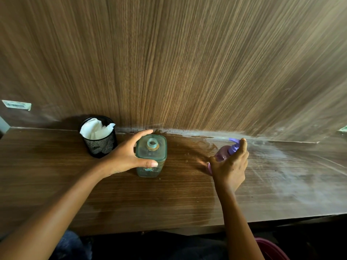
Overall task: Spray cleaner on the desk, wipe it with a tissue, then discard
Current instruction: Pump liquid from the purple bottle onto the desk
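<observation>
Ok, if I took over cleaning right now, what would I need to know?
Left hand: wrapped around the clear square bottle, which stands uncapped on the desk.
Right hand: holding the purple spray bottle, finger on the pump, nozzle aimed at the dusty right side.
Tissue: in the black mesh cup, back left.
Done: some wet patches show mid-desk.
Left: finish spraying, take a tissue, wipe, discard it.

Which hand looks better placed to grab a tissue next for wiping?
Probably the left hand: it rests on the clear bottle right beside the mesh cup of tissues. The right hand holds the purple spray bottle.
</observation>
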A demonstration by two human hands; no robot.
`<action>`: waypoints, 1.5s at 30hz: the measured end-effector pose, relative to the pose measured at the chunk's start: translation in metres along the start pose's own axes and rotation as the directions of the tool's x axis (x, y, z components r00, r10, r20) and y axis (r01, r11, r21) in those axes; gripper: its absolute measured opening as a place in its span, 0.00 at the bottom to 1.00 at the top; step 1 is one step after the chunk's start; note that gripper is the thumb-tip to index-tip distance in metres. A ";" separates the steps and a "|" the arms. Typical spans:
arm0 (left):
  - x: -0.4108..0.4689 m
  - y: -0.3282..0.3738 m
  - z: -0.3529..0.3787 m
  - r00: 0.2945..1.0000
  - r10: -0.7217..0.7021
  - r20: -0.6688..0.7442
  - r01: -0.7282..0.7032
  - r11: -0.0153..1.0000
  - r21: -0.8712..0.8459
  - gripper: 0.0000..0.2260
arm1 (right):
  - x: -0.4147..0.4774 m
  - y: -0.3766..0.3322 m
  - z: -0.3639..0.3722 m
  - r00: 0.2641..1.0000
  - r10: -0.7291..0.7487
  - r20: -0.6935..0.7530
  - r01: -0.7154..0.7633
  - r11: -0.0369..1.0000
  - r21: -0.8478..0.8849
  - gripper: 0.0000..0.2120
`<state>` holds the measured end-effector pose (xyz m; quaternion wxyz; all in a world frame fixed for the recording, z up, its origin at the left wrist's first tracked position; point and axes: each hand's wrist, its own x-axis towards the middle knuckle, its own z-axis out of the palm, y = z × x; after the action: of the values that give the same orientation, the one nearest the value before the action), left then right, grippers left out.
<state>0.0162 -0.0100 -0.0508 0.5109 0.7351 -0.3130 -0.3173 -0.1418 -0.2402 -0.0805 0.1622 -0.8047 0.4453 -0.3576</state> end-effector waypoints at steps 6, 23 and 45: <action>0.000 -0.001 -0.001 1.000 0.004 0.013 -0.004 1.000 0.001 0.41 | -0.003 -0.006 -0.002 0.999 0.039 0.003 -0.039 0.999 -0.003 0.51; 0.002 -0.004 -0.001 1.000 0.008 -0.010 -0.008 1.000 0.015 0.40 | 0.010 -0.004 -0.005 0.996 0.088 0.020 -0.091 0.982 0.168 0.52; 0.004 -0.004 0.000 1.000 0.001 -0.013 -0.001 1.000 0.020 0.41 | 0.051 0.006 0.021 0.998 -0.038 0.056 0.017 0.939 0.344 0.52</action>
<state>0.0192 -0.0114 -0.0552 0.5056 0.7421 -0.3132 -0.3091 -0.1126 -0.2874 -0.0770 0.3088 -0.7809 0.3596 -0.4068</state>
